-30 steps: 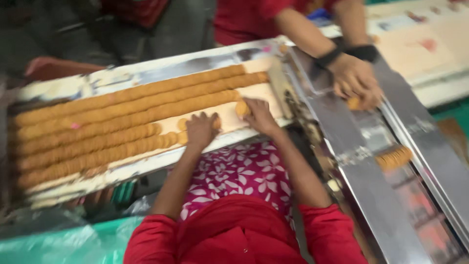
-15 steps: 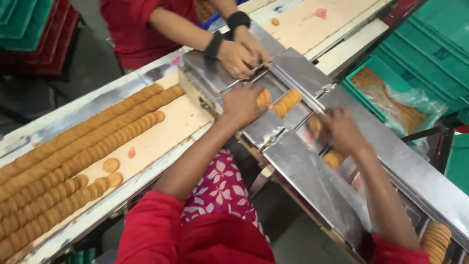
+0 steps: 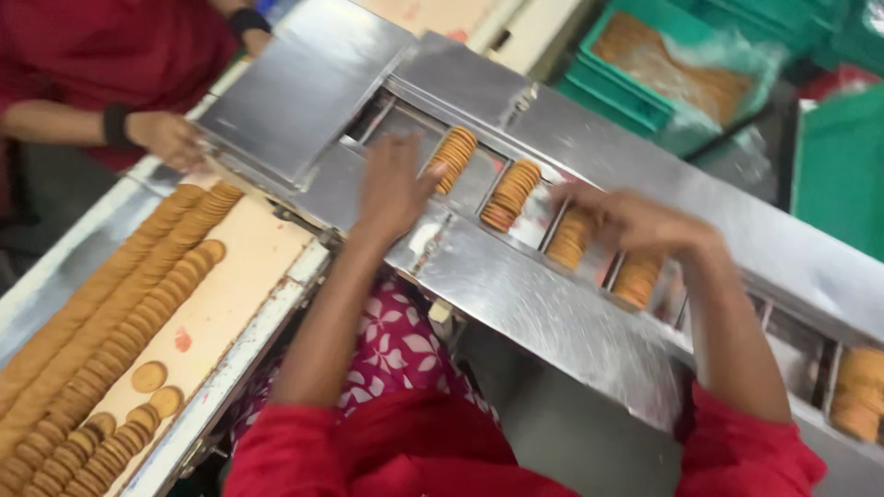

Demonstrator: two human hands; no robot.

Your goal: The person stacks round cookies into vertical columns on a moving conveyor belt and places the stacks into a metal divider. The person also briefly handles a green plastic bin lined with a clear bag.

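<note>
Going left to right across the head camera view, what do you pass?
Rows of biscuits on the tray → left hand → biscuit stack → second biscuit stack → right hand → green crate

- My sleeves (image 3: pixel 285 456) are bright red.
- My apron (image 3: pixel 396 354) is pink with white flowers.
- The biscuits (image 3: pixel 453 158) by my left hand are golden brown.
- The metal channel (image 3: pixel 543 313) is dull silver-grey.
- The belt (image 3: pixel 235 285) is pale cream.
- The crates (image 3: pixel 635 87) are green.
- The co-worker's wristband (image 3: pixel 117 126) is black.
</note>
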